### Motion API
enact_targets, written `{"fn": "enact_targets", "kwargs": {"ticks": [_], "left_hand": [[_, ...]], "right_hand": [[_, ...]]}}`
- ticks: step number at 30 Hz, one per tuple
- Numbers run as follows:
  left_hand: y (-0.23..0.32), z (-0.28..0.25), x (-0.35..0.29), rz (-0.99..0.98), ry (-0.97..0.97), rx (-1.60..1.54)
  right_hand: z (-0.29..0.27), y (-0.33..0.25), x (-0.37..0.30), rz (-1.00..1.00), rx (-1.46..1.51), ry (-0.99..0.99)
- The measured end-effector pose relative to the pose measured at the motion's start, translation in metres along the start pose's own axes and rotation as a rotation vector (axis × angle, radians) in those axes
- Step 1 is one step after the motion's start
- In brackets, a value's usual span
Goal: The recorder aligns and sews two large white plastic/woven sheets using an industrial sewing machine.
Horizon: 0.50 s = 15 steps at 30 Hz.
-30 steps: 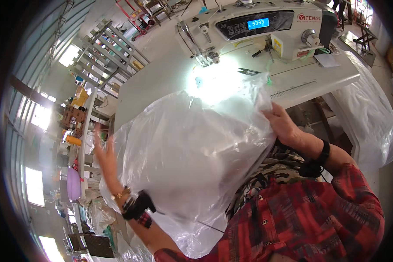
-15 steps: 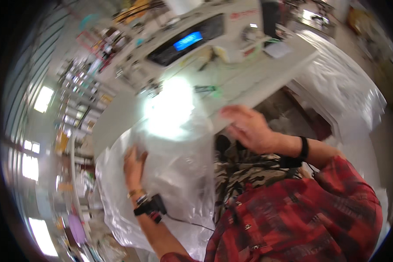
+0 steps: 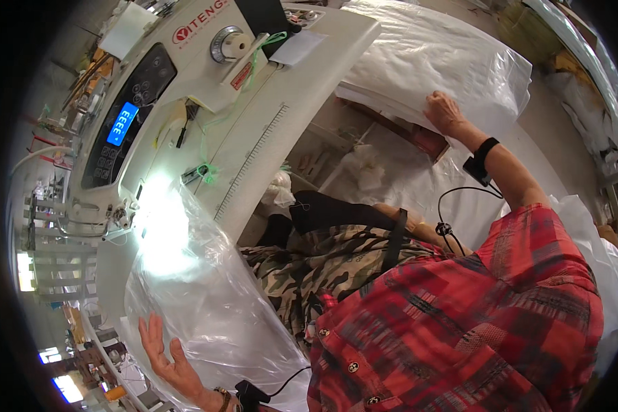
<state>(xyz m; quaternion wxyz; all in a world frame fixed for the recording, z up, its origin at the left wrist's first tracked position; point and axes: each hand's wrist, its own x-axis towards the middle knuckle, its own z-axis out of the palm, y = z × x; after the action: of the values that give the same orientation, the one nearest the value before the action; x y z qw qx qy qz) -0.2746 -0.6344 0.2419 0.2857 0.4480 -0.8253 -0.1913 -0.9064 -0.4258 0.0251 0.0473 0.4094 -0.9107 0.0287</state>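
Note:
Clear plastic sheeting [image 3: 213, 302] hangs from under the sewing machine's head, over the table edge and beside my lap. My left hand [image 3: 168, 360] is open on its near left side, fingers spread; firm contact is hard to judge. At the far right, my right hand [image 3: 444, 111] has its fingers curled closed at the near edge of a pile of clear plastic sheets [image 3: 432, 48], gripping that edge. The white sewing machine [image 3: 206, 41] has a lit blue display [image 3: 123, 123]. Glare from its lamp hides the needle area.
A printed ruler scale [image 3: 250, 161] runs along the front of the machine table [image 3: 302, 75]. Small green-threaded snips [image 3: 198, 173] lie on it, near a white paper [image 3: 299, 48]. A cable [image 3: 453, 189] loops from my right wrist. Crumpled white plastic [image 3: 364, 165] lies below the table.
My right hand has moved from the table's front edge out to the plastic pile on the right. The view has turned right, so the machine and my left hand appear farther left.

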Motion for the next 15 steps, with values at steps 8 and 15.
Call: {"fn": "enact_targets", "kwargs": {"ticks": [8,15], "left_hand": [[0.018,0.032,0.018,0.076,-0.09,-0.041],[0.012,0.038,0.01,0.05,-0.111,-0.031]], "right_hand": [[0.018,0.034,0.047,-0.055,-0.267,-0.131],[-0.007,0.022,0.055,0.009,-0.058,-0.121]]}}
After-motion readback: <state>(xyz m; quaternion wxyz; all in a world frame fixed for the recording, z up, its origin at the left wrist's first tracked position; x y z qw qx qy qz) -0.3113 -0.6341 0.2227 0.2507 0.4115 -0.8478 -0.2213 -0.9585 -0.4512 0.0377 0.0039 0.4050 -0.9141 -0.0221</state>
